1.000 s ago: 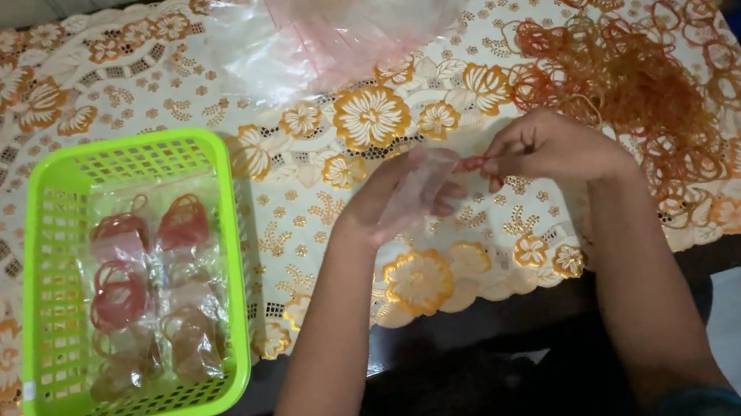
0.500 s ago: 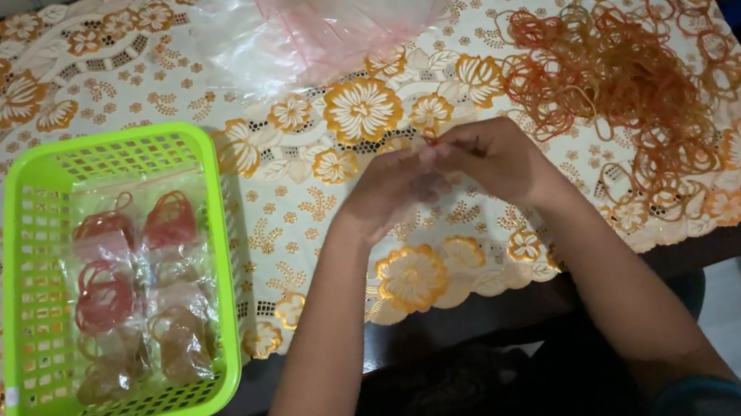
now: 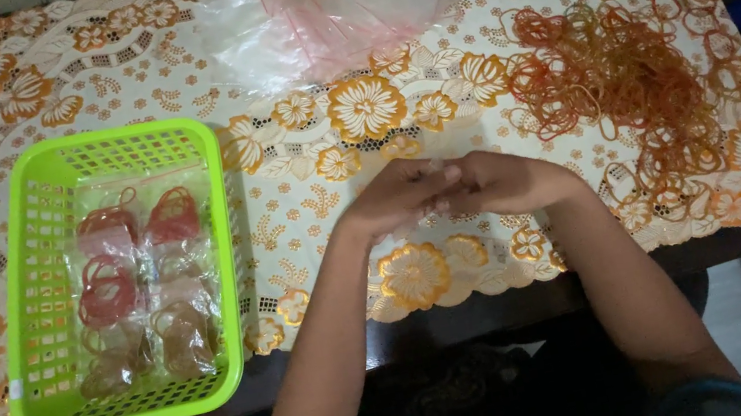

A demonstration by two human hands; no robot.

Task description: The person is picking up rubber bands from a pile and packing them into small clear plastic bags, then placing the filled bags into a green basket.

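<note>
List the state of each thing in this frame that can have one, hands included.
Left hand: fingers curled, pressed against the right hand; what it holds is hidden.
Right hand: closed, meeting the left hand above the tablecloth.
Green basket: upright, partly filled with small packed bags.
Packed bags: lying flat, rubber bands inside.
Loose rubber bands: spread in a heap, unbagged.
Empty clear bags: piled loosely, flat.
Tablecloth: spread flat over the table.

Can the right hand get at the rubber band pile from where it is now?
Probably yes: the right hand rests on the tablecloth against the left hand, and the rubber band pile lies just beyond, nothing between.
</note>
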